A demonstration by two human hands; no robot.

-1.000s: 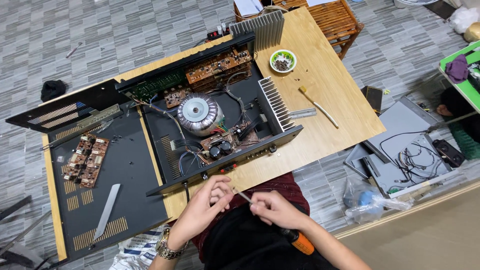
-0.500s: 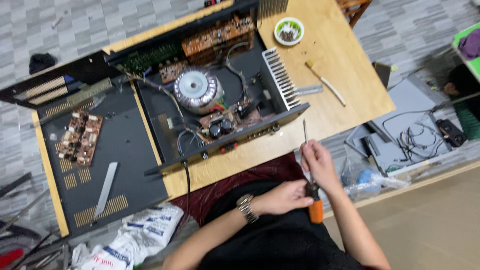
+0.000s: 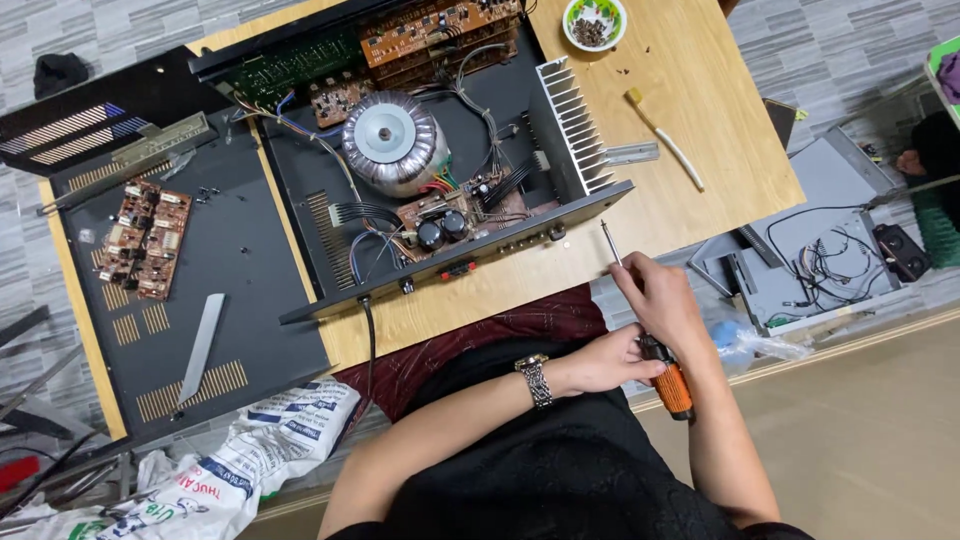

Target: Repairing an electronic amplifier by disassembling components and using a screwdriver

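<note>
While the opened amplifier chassis (image 3: 440, 170) lies on the wooden table (image 3: 700, 120) with its front panel toward the person, both hands meet at the table's near right corner, over the person's lap, around a screwdriver (image 3: 645, 320). The right hand (image 3: 662, 298) is closed round the upper part of the tool, fingers wrapped over the shaft where it joins the grip, and the thin metal shaft sticks up out of the fist toward the chassis, its tip just short of the front panel's right end and touching nothing. The left hand (image 3: 603, 362), a metal watch (image 3: 534, 381) on its wrist, comes in from the left and its curled fingers are at the black collar of the handle, just below the right hand; whether it truly grips the tool or only steadies it I cannot tell. The orange end of the handle pokes out beneath both hands, pointing back toward the person. Inside the chassis a round toroidal transformer (image 3: 390, 142) sits near the middle, with a finned heat sink (image 3: 565, 130) along the right side, well apart from the hands. On the bare table to the right lie a small brush (image 3: 665, 150) and, farther up, a small bowl (image 3: 594, 22) of screws. To the left the removed black cover (image 3: 200, 300) carries a brown circuit board (image 3: 145, 238).
</note>
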